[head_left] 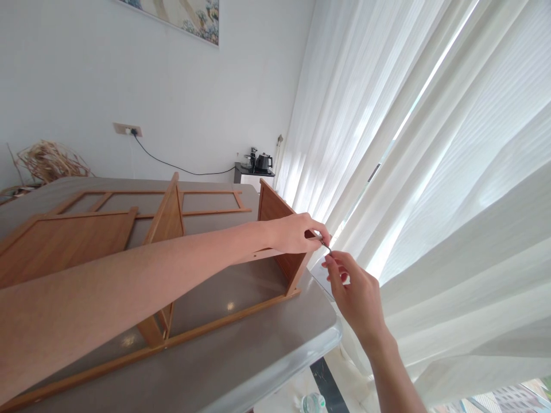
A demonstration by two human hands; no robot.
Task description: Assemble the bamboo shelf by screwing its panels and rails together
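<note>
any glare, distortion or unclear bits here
Head view throughout: daylight glows through sheer white fabric curtains; small bright reflections spot the glossy grey tabletop; the bare left forearm looks enlarged, likely wide-lens distortion; the thin dark metal piece is too small for detail.

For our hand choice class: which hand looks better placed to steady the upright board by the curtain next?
Probably the left hand: it appears over that upright board, while the right hand appears farther out, past the table. Both seem to pinch a thin metal piece.

no readable text, labels or brands; no legible numbers, signs
</note>
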